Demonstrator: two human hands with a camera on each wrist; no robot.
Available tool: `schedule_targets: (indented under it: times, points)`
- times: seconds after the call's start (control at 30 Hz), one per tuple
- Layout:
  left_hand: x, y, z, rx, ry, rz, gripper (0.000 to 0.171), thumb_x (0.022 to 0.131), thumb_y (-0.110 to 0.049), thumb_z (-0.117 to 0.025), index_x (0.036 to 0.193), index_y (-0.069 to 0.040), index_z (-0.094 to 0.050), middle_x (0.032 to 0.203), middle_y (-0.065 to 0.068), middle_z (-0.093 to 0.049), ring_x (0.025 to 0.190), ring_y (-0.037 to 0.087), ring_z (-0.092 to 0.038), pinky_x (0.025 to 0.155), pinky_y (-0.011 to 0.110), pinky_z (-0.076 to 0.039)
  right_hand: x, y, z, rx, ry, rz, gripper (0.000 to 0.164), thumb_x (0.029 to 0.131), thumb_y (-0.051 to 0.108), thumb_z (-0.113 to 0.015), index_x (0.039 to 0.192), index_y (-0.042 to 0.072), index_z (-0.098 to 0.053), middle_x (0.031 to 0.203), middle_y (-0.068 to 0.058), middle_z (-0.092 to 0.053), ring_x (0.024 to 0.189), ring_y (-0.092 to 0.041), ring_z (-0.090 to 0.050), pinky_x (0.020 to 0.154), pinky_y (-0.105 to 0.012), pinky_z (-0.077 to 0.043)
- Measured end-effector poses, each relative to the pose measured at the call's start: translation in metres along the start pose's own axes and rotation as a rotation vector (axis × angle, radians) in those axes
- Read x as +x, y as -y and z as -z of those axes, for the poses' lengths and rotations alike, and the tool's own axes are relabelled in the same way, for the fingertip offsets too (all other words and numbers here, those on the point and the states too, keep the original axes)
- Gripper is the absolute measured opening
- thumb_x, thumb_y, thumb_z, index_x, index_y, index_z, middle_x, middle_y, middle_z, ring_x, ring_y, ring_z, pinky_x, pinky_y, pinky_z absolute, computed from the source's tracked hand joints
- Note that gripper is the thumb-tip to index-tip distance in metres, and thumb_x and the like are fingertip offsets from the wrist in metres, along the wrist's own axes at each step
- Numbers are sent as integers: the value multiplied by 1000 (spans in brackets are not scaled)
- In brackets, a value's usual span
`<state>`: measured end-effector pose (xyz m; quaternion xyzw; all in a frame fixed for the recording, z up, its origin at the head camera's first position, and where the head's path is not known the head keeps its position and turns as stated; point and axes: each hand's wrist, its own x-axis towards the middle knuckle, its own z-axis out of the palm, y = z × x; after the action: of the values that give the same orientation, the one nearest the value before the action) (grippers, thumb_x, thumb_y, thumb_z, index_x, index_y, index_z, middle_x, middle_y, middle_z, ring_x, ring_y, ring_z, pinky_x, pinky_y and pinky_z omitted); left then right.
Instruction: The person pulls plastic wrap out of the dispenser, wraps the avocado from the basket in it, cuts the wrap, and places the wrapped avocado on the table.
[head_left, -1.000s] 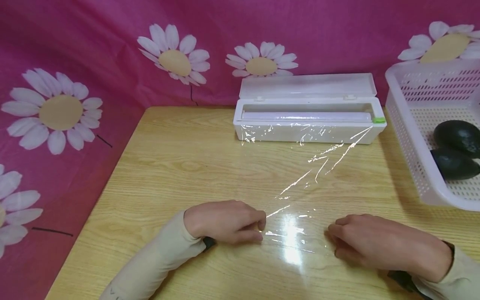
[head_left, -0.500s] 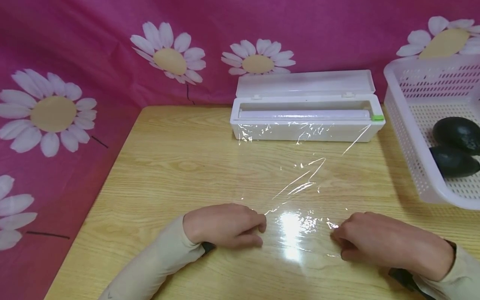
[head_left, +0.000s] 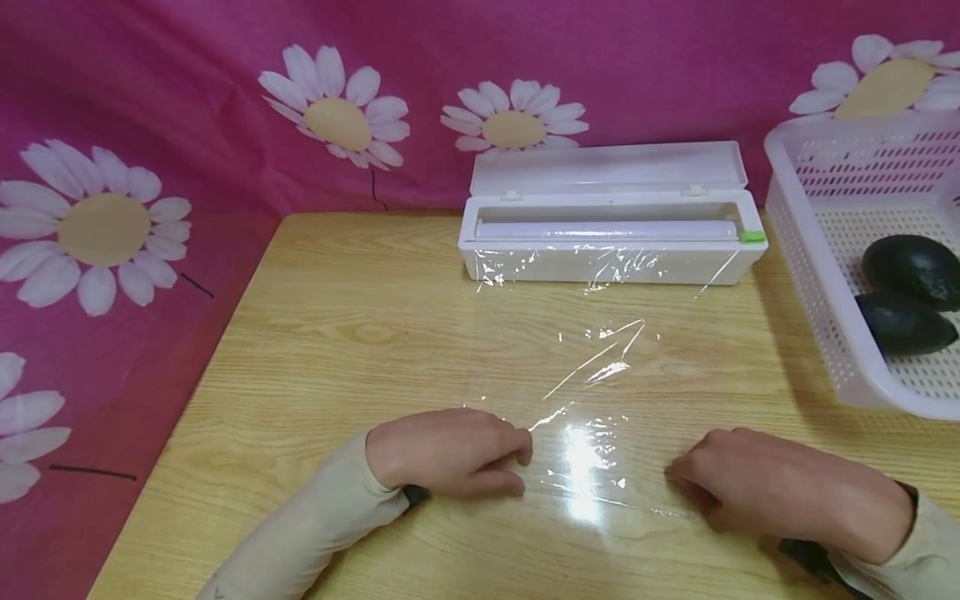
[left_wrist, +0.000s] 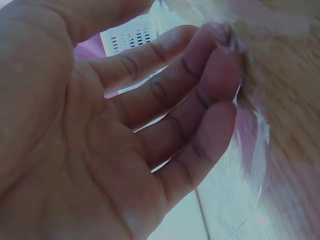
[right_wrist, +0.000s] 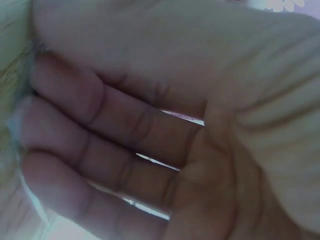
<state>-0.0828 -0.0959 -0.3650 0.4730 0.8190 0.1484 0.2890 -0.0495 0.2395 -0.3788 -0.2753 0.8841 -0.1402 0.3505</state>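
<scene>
A sheet of clear plastic wrap (head_left: 615, 367) stretches over the wooden table from the roll (head_left: 607, 231) in a white dispenser box (head_left: 675, 267). My left hand (head_left: 453, 454) rests at the sheet's near left, its fingertips pressing the film onto the table and the thumb apart; the left wrist view shows these bent fingers (left_wrist: 217, 75) against the film. At the near right corner, my right hand (head_left: 795, 492) pinches the film edge between thumb and fingers. Film bunches at the right fingertips (right_wrist: 37, 120) in the right wrist view.
The dispenser's lid (head_left: 607, 169) is raised at the back, and a green slider (head_left: 752, 237) sits at its right end. A white plastic basket (head_left: 825, 292) on the right holds two dark avocado-like fruits (head_left: 903, 323). A pink flowered cloth (head_left: 225, 50) hangs behind.
My right hand has shifted slightly right, its thumb closing toward the fingers. The film is flatter, its long diagonal crease toward the box shorter. My left hand has stayed nearly still.
</scene>
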Motion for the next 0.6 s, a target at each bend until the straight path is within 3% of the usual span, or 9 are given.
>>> schedule_targets:
  times: [0.23, 0.5, 0.6]
  points:
    - [0, 0, 0, 16, -1, -5, 19, 102, -33, -64, 106, -14, -63, 73, -12, -50, 73, 2, -51, 76, 14, -43, -4, -2, -2, -43, -37, 63, 39, 80, -2, -71, 66, 29, -52, 63, 17, -41, 56, 1, -38, 52, -20, -27]
    - [1, -1, -1, 1, 5, -22, 19, 103, -33, -63, 106, -14, -63, 73, -12, -50, 72, 1, -50, 74, 14, -42, -5, 0, -1, 7, 33, -41, 35, 85, 8, -77, 68, 28, -53, 61, 14, -43, 54, -3, -40, 53, -21, -26]
    - [1, -1, -1, 6, -13, -23, 18, 103, -32, -63, 107, -14, -64, 75, -11, -53, 75, 2, -53, 77, 15, -45, -7, -2, -3, -31, -15, 1, 37, 80, 5, -76, 65, 28, -51, 60, 16, -41, 53, -2, -37, 51, -21, -25]
